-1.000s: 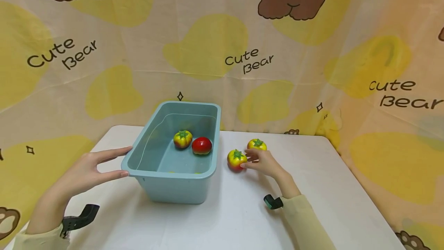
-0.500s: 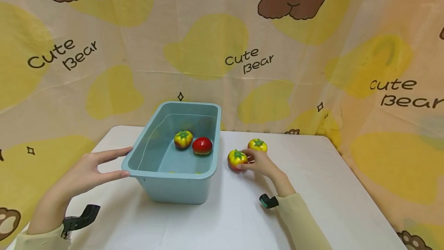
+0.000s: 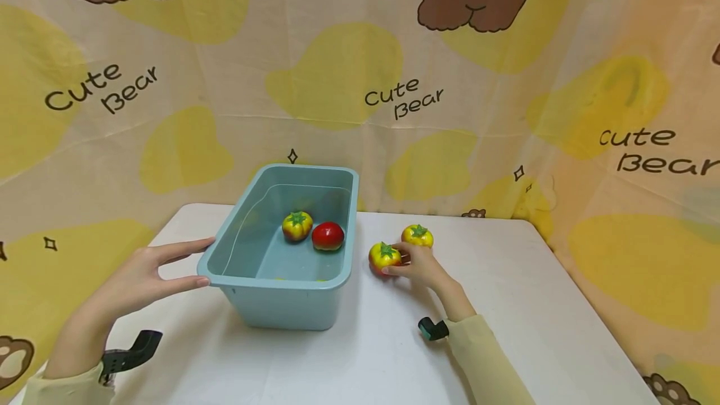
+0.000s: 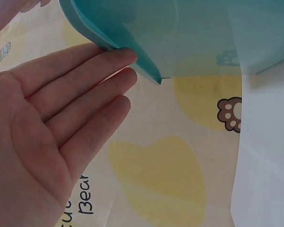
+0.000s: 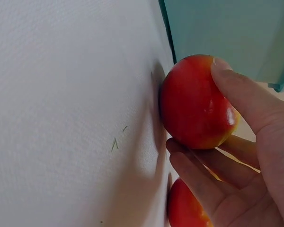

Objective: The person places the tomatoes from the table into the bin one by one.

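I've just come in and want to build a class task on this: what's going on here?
Someone's right hand grips the near fruit, beside the bin on the white table. The far fruit sits just behind it, outside the bin. The left hand, fingers straight, touches the bin's rim on the other side. Inside are a yellow fruit and a red fruit; slivers of yellow show by the near wall, too hidden to name.

Right of the blue-green plastic bin (image 3: 281, 306), two green-topped persimmon-shaped fruits (image 3: 382, 259) are shading yellow to red; behind it, beige cloth (image 3: 320, 77) is bearing yellow blotches, brown bears.
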### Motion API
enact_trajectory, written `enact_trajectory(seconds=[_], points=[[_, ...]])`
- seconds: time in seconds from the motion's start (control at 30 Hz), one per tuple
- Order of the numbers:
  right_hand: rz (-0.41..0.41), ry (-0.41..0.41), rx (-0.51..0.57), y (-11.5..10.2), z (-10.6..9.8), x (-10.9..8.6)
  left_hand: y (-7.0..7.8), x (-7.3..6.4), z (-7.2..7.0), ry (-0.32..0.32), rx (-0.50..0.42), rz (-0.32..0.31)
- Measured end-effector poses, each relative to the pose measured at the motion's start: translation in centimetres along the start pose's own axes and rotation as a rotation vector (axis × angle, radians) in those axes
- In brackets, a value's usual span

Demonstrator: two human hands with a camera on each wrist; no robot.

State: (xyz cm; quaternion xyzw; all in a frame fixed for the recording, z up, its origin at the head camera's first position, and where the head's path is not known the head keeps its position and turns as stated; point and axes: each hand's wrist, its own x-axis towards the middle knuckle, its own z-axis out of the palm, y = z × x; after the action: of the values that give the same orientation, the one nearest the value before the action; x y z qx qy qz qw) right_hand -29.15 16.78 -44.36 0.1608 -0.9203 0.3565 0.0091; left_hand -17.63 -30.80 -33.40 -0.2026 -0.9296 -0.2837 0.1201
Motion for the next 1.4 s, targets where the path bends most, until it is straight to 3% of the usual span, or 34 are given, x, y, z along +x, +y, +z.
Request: enact_trajectory(seconds=[0.23, 1.4], points=[[0.027, -0.001, 0.023, -0.22, -0.03, -0.15, 0.17, -0.02, -0.12, -0.004, 0.006, -0.006], [0.004, 0.000, 0.044, -0.23, -0.23, -0.54, 0.13, 0.10, -0.21, -0.013, 0.007, -0.005]])
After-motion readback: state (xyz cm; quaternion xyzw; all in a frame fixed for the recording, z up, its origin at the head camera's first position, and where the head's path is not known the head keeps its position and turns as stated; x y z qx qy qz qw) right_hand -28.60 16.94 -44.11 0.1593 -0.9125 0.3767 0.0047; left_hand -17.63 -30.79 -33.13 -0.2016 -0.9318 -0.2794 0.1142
